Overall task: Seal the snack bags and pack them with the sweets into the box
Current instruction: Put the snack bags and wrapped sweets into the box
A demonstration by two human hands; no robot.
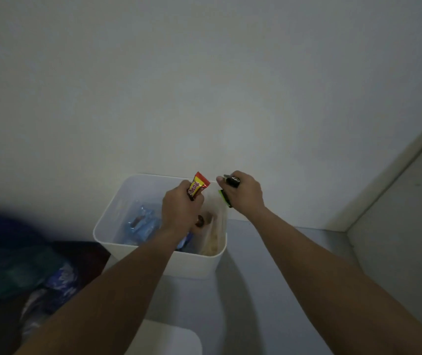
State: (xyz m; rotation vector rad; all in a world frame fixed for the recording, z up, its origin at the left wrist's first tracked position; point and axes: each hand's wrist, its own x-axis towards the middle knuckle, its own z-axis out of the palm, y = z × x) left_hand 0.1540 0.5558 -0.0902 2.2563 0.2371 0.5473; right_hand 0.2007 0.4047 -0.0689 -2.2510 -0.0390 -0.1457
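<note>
Both hands over the white box (117,226), which sits on the pale bench (294,242) up against the wall (204,85).

Left hand (180,208), above the box opening, grips 1 red/yellow sweet wrapper (197,186). Long axis runs up and slightly right, the crimped red end pointing up-right twd the wall, lower end tucked in the fist.

Right hand (242,193), just past the box's far right corner, fingers curled round 1 dark sweet w/ green end (226,194). Black part sticks out top-left by the thumb, green tip pokes out below the fist, so axis is roughly vertical, leaning left at the bottom.

Inside the box: 1 blue packet (142,221) lying on the left side, 1 clear snack bag (215,234) standing against the right wall w/ pale contents, long axis upright. Something small and brown below the left hand, can't tell what. More blue shows under the left wrist; count unclear.

Left of the box: heap of dark blue/green bags (25,267), blurred, can't count. 1 white lid-like piece (169,336) at bottom edge.
</note>
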